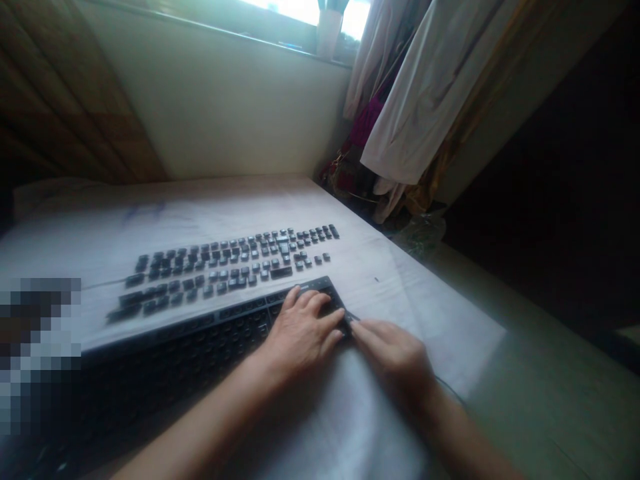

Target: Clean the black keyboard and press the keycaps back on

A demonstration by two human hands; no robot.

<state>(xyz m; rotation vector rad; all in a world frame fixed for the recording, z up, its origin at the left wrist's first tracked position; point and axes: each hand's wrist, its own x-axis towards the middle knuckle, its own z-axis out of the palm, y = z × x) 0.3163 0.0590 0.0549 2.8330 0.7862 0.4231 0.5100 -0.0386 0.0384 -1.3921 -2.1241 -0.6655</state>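
Observation:
A black keyboard (200, 347) lies at an angle on the white cloth, its key wells bare of caps. My left hand (305, 330) rests on its right end with the fingers spread over the key area. Right beside that end, my right hand (395, 350) has its fingers pressed together at the keyboard's edge. Whatever sits between those fingertips is too blurred and hidden to name. Behind the keyboard, the loose black keycaps (253, 272) are laid out in rows much like a keyboard's layout.
White cloth (280, 200) covers the bed-like surface, whose right edge drops to the floor (565, 400). A thin cable (450, 388) shows past my right wrist. Clothes (405, 127) hang at the right; a curtain (60, 100) hangs at the left. A pixelated patch covers the left edge.

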